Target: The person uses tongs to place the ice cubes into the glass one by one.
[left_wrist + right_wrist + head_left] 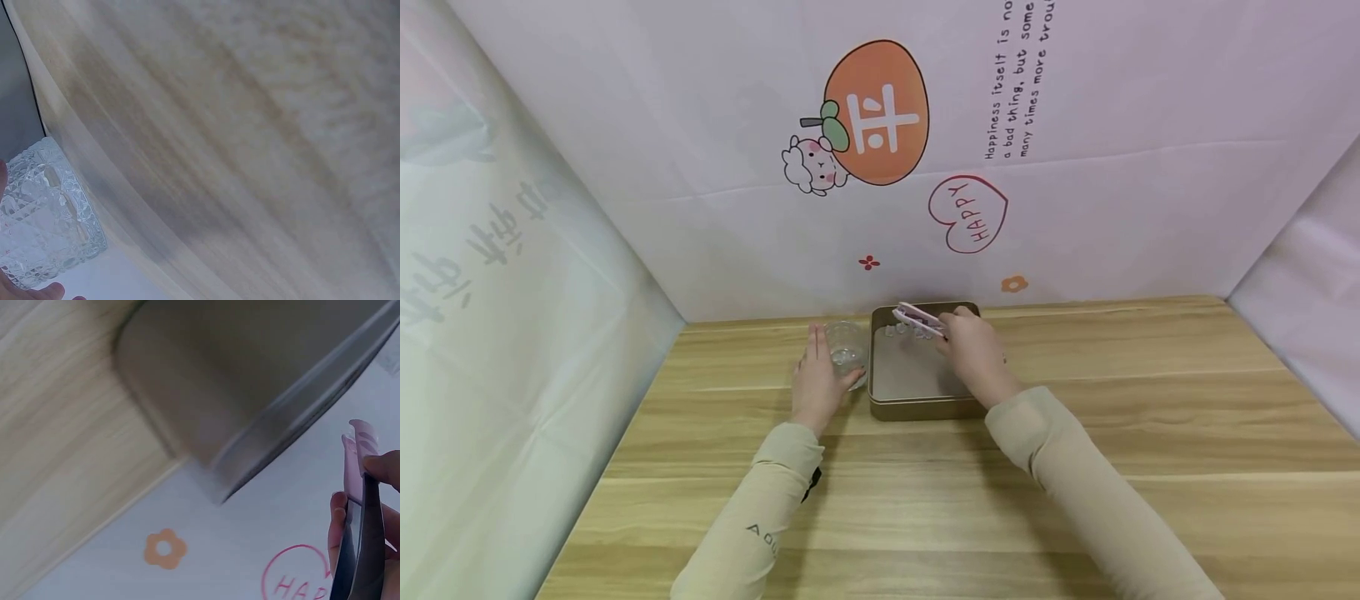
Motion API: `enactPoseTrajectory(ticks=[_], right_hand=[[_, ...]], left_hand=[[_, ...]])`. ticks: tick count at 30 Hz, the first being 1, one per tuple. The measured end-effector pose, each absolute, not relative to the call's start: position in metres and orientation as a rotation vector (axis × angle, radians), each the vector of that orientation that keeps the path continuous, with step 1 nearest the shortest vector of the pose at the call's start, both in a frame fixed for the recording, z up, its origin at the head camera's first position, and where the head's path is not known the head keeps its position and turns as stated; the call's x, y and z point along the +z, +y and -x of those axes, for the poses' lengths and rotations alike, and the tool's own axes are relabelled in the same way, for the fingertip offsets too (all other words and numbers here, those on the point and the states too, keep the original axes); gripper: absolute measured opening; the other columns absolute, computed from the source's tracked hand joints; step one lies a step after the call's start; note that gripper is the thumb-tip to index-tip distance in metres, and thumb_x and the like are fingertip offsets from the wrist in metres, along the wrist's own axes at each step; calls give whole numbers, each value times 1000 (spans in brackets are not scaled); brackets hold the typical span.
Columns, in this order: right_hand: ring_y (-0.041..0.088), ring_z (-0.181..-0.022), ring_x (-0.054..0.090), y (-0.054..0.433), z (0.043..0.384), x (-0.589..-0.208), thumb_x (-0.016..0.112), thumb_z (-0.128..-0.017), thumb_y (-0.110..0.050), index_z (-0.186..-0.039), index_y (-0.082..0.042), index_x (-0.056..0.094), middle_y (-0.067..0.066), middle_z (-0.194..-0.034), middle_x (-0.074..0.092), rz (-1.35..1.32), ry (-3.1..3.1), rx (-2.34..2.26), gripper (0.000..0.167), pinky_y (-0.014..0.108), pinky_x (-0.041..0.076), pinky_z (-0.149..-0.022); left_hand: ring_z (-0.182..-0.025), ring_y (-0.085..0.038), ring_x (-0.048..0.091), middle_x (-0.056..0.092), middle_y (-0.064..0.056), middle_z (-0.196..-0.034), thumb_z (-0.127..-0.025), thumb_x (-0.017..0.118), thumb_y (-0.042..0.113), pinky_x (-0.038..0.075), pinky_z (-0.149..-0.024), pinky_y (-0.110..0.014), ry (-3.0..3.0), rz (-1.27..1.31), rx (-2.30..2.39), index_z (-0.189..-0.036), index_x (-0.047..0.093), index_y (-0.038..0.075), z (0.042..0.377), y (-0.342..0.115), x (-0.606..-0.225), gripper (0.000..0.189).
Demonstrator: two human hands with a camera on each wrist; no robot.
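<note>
My left hand (820, 387) holds a clear glass cup (847, 335) on the table, with the thumb on its near side and the fingers along its left side. The cup's cut pattern shows in the left wrist view, where the glass (44, 219) is large. Some clear pieces (845, 358) seem to lie in it. My right hand (976, 350) grips a pair of tongs (356, 494) with pink tips and dark metal arms, over the metal tin (928, 410). Small clear pieces (891, 331) lie near the tin's far side. Whether the tips pinch one, I cannot tell.
The tin stands directly right of the cup on a wooden table (895, 508). Behind them rises a white printed cloth backdrop (737, 242), close to the tin's far side. Another cloth wall (512, 333) stands at the left.
</note>
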State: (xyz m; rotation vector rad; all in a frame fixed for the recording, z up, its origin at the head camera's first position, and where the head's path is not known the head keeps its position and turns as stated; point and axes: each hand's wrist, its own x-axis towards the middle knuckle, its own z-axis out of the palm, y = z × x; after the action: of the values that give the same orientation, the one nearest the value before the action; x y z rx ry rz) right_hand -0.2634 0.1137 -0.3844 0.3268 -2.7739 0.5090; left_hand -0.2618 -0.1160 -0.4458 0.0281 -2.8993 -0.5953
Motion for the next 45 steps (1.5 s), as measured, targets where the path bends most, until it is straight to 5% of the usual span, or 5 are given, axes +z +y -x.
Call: enactPoseTrajectory(ticks=[21, 45], right_hand=[[25, -79, 69, 69, 242, -384, 75, -80, -12, -99, -3, 72, 11, -92, 69, -665, -2609, 410, 22, 35, 59, -63], [26, -86, 69, 67, 245, -385, 76, -80, -13, -107, -2, 70, 13, -103, 70, -642, -2761, 492, 30, 36, 60, -71]], left_hand=[[-139, -37, 37, 13, -17, -160, -80, 72, 47, 33, -115, -50, -2916, -35, -612, -152, 13, -2, 262, -115, -445, 106], [-138, -37, 38, 13, -16, -161, -79, 74, 45, 32, -116, -50, -2913, -46, -655, -152, 12, 0, 263, -117, -445, 106]])
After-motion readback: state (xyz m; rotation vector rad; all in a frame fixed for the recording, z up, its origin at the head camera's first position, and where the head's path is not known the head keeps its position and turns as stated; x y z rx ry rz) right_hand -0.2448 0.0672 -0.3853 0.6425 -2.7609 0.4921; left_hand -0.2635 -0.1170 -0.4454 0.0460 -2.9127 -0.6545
